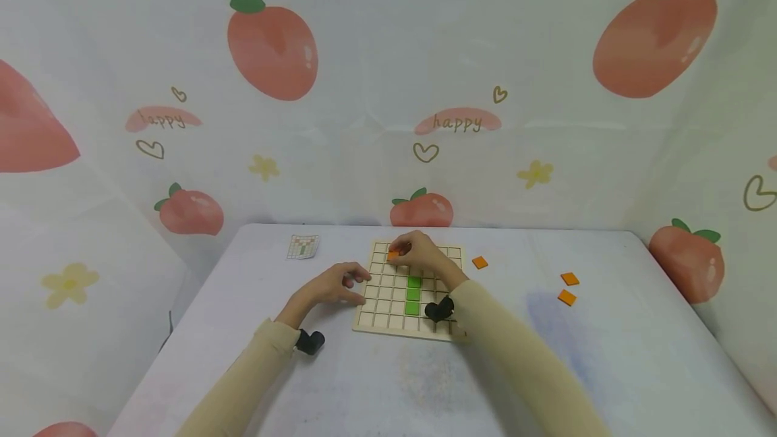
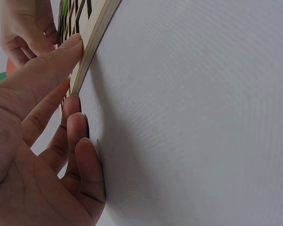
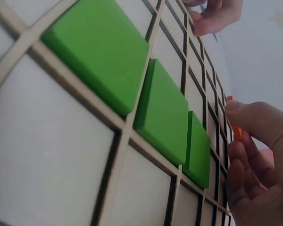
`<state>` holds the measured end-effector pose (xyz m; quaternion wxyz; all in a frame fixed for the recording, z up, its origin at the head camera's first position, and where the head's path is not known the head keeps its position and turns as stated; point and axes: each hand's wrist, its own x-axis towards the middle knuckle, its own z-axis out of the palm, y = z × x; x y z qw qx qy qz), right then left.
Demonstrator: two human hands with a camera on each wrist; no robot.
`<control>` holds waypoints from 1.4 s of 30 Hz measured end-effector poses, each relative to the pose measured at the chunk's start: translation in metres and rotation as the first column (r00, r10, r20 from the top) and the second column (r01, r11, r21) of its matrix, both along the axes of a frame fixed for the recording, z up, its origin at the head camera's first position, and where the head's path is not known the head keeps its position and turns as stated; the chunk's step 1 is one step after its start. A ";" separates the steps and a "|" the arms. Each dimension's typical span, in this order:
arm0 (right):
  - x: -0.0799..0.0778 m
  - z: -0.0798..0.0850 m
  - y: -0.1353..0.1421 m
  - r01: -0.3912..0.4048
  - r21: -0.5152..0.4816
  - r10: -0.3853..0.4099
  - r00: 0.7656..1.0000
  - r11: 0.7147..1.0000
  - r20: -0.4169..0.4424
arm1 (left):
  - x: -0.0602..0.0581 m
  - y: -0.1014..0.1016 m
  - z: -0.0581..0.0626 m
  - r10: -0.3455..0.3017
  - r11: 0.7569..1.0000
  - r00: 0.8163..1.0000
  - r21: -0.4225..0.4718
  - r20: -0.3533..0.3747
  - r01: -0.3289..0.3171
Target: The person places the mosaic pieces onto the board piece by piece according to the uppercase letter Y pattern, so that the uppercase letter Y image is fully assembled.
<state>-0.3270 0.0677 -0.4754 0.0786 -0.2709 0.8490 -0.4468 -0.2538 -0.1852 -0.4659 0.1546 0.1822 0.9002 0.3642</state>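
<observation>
A wooden grid board (image 1: 371,333) lies on the table, with several green square tiles (image 1: 413,294) in one column of cells. My right hand (image 1: 420,251) pinches an orange square tile (image 1: 392,256) over the far left part of the grid. The right wrist view shows that tile (image 3: 237,132) between thumb and fingers, partly hidden. At the board's left edge rests my left hand (image 1: 336,283). In the left wrist view its thumb (image 2: 71,42) touches the board's rim (image 2: 92,47), while the other fingers lie loosely bent beside the edge.
A small printed grid card (image 1: 302,247) lies at the back left of the table (image 1: 425,390). One loose orange tile (image 1: 480,262) is just right of the board. Farther right lie two more orange tiles, a back one (image 1: 570,278) and a front one (image 1: 567,297).
</observation>
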 end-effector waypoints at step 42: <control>0.004 0.010 0.012 -0.033 -0.008 0.032 0.999 0.999 -0.027 | 0.002 0.000 0.001 -0.014 1.000 1.000 0.009 -0.015 0.014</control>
